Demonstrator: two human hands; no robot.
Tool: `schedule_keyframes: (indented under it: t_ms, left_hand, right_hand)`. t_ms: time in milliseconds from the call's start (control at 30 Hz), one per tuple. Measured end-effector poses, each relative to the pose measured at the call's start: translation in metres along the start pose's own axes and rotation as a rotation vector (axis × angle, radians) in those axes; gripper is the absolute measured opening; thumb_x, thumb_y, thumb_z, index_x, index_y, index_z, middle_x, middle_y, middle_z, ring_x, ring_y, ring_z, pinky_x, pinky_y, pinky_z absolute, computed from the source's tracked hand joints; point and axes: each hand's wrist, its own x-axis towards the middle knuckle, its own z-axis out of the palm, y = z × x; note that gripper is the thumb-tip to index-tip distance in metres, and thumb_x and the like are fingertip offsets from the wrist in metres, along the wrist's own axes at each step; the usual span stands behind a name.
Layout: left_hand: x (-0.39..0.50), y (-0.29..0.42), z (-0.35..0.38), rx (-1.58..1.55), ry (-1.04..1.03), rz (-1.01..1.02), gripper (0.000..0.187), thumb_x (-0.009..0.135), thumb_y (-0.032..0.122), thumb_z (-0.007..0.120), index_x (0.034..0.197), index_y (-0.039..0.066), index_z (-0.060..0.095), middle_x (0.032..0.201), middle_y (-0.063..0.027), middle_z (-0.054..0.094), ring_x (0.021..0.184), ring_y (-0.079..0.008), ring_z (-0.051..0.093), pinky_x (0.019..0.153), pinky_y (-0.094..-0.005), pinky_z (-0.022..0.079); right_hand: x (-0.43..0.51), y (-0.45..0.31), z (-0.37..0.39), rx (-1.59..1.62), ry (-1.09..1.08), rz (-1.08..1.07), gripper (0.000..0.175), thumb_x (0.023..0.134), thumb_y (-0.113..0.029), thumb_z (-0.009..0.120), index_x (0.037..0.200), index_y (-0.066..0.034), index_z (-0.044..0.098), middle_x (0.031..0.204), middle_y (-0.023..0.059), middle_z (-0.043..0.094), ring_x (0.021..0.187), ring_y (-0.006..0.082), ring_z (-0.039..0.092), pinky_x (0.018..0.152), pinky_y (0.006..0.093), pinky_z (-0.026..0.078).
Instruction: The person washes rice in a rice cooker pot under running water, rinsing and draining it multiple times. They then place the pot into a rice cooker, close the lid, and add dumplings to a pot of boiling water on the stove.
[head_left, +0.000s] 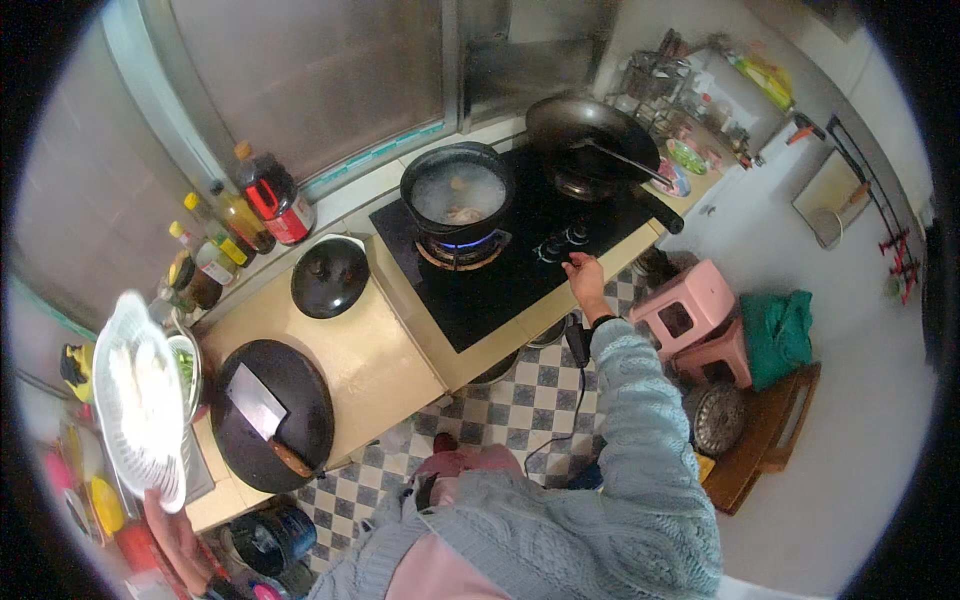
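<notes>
My left hand grips the lower end of a white plastic strainer basket holding pale food, overexposed in the light. Near the front edge of the black gas cooktop, my right hand is beside the control knobs, fingers bent; contact is unclear. A dark pot with cloudy liquid and pieces of food stands over a blue flame. Behind the knobs a wok holds a long metal utensil. A cleaver lies on a round dark chopping board, and a black lid rests on the counter.
Several bottles, among them a large red-labelled one, line the window ledge. Pink stools stand at the right on the checkered floor, beside a green bag. A black cord hangs near my right sleeve. A dark bucket is below the counter.
</notes>
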Motion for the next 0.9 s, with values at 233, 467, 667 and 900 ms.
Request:
schedule_keyframes:
  t_ms: [233,467,667,900]
  left_hand:
    - [-0.058,-0.043,0.197,0.041,0.023,0.003,0.047,0.082,0.016,0.052,0.123,-0.006,0.043,0.116,-0.0160,0.057,0.103,-0.0257,0.059,0.089,-0.0362,0.049]
    - [-0.149,-0.088,0.319,0.046,0.097,-0.049,0.046,0.081,0.013,0.049,0.120,-0.011,0.045,0.114,-0.0190,0.057,0.098,-0.0261,0.061,0.085,-0.0349,0.050]
    - [-0.194,-0.112,0.361,0.088,0.189,-0.094,0.043,0.080,0.011,0.045,0.117,-0.010,0.048,0.107,-0.0188,0.060,0.091,-0.0254,0.063,0.081,-0.0334,0.051]
    - [-0.205,-0.134,0.369,0.084,0.140,-0.083,0.039,0.083,0.010,0.046,0.117,-0.010,0.048,0.110,-0.0185,0.060,0.095,-0.0265,0.062,0.085,-0.0368,0.051]
  right_hand:
    - [0.051,0.010,0.012,-0.091,-0.269,-0.109,0.062,0.072,-0.028,0.074,0.119,0.0053,0.050,0.110,0.0265,0.055,0.093,0.0409,0.057,0.079,0.0453,0.049]
    - [0.067,0.026,0.018,-0.120,-0.268,-0.346,0.052,0.077,-0.028,0.073,0.112,0.0054,0.053,0.102,0.0193,0.051,0.078,0.0315,0.058,0.067,0.0418,0.049]
    - [0.072,0.030,0.023,-0.116,-0.298,-0.426,0.047,0.081,-0.027,0.068,0.112,0.0047,0.053,0.103,0.0190,0.050,0.078,0.0331,0.058,0.065,0.0437,0.049]
    - [0.080,0.024,0.015,-0.078,-0.400,-0.439,0.047,0.080,-0.025,0.069,0.112,0.0044,0.053,0.106,0.0205,0.050,0.087,0.0381,0.055,0.072,0.0445,0.049]
